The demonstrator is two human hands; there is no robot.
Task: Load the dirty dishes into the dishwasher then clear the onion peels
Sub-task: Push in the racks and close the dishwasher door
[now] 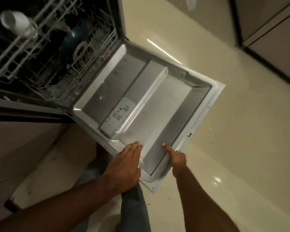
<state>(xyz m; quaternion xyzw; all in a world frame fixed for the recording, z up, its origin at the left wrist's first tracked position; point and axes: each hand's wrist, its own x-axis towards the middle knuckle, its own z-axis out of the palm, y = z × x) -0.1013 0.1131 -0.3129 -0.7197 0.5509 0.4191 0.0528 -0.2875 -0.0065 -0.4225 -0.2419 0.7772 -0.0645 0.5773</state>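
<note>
The dishwasher door (pixel 157 101) lies open, its steel inner face up, with a grey detergent box (pixel 117 116) on it. My left hand (pixel 124 166) rests flat on the door's near edge, fingers straight. My right hand (pixel 177 160) grips the same edge a little to the right, thumb on top and fingers hidden beneath. Inside, white wire racks (pixel 32 52) hold a white cup (pixel 15 22) beside a clear glass (pixel 31 30) on the upper rack. A dark teal bowl (pixel 72 41) stands in the lower rack. No onion peels are in sight.
Glossy cream floor tiles (pixel 241 131) spread to the right of the door. Dark cabinet fronts (pixel 271 30) stand at the upper right, and a brown cabinet front (pixel 20 139) sits below the dishwasher at left. My leg in grey trousers (pixel 134 206) is under the door's near corner.
</note>
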